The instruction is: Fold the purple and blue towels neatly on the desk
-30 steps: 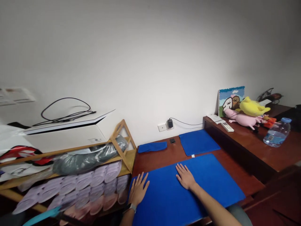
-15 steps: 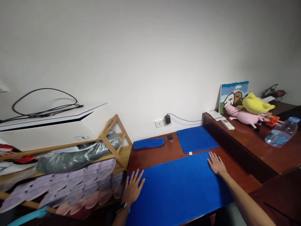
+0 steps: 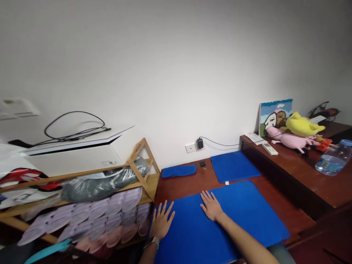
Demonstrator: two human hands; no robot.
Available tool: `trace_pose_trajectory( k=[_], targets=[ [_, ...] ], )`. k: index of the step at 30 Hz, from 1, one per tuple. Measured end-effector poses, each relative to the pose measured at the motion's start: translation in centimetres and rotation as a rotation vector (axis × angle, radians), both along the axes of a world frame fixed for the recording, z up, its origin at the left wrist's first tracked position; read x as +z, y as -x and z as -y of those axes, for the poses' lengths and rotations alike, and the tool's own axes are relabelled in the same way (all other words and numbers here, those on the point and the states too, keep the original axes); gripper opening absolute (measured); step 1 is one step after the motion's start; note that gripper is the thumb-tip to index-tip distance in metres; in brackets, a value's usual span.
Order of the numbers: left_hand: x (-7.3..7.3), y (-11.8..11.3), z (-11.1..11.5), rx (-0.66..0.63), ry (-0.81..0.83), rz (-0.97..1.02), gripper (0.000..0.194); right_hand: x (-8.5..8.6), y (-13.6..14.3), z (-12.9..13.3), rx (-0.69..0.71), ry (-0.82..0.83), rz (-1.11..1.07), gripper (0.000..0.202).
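A large blue cloth (image 3: 192, 234) lies spread over the near part of the brown desk. My left hand (image 3: 161, 223) rests flat on its far left corner, fingers spread, a watch on the wrist. Flat near the middle of the cloth's far edge is my right hand (image 3: 211, 206), fingers extended, holding nothing. Behind the large cloth lie two more blue cloths: a folded square one (image 3: 233, 166) with a small white tag, and a narrow folded strip (image 3: 178, 171) at the left.
At left stands a wooden rack (image 3: 154, 183) with slippers, a plastic-wrapped grey bundle (image 3: 107, 185) and a white box (image 3: 74, 159). The raised desk at right holds plush toys (image 3: 302, 125), a remote (image 3: 269, 149) and a water bottle (image 3: 332, 159). A charger (image 3: 200, 143) is plugged into the wall.
My right hand has slid left from the cloth's far right corner to near the middle of its far edge. My left hand stays at the left corner. The view has shifted slightly left.
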State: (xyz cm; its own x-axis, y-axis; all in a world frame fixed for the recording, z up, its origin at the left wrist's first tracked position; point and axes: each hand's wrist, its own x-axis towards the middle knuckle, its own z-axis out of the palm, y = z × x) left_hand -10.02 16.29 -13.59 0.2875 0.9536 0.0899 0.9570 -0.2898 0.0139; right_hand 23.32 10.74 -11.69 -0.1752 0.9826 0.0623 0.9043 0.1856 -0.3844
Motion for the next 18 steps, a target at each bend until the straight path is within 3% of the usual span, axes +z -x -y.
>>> trace_pose_trajectory(
  k=[3,9,12,14,18],
  targets=[
    [-0.2,0.1,-0.1,0.004,-0.002,-0.006,0.058,-1.1,-2.2,0.5,-0.042,0.044,0.008,0.069],
    [-0.3,0.2,-0.2,0.003,-0.027,0.006,0.057,-2.6,-18.4,3.3,-0.428,0.125,0.149,0.073],
    [-0.2,0.2,-0.2,-0.006,-0.017,0.008,0.057,-3.4,-24.3,4.6,-0.591,0.175,0.234,0.073],
    [-0.1,0.2,-0.2,-0.008,-0.013,-0.007,0.057,-3.8,-26.0,5.0,-0.624,0.188,0.244,0.074],
    [-0.4,0.2,-0.4,-0.004,-0.025,-0.046,0.057,-4.0,-26.2,5.1,-0.629,0.18,0.236,0.075]
  ],
)
